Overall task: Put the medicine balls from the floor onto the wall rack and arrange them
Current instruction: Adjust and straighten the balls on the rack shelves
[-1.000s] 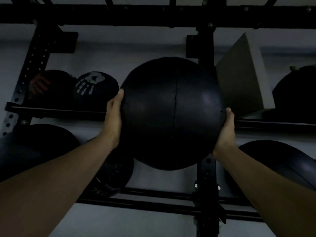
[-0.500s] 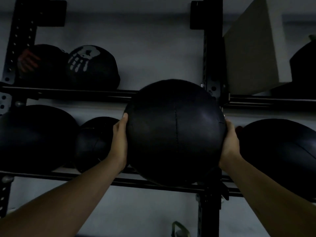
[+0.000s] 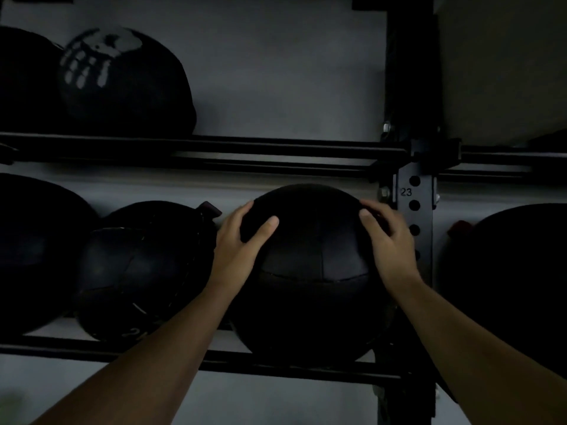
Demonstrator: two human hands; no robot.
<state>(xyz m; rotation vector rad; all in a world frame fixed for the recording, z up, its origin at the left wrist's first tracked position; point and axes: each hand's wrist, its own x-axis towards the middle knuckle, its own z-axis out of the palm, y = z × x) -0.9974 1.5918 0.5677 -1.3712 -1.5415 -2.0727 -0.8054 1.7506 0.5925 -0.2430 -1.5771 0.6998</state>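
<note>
A large black medicine ball rests on the lower rails of the black wall rack, just left of the upright post. My left hand lies on its upper left side, fingers spread over the top. My right hand presses its upper right side beside the post. Both hands hold the ball between them. A smaller black ball sits right next to it on the left.
Another big black ball lies at the far left of the lower shelf, and one right of the post. On the upper rails stands a ball with a white hand print. A grey block fills the upper right.
The ball has gone down and back from in front of the rack onto the lower rails. My hands have slid from its sides up to its top. The view has tilted downward.
</note>
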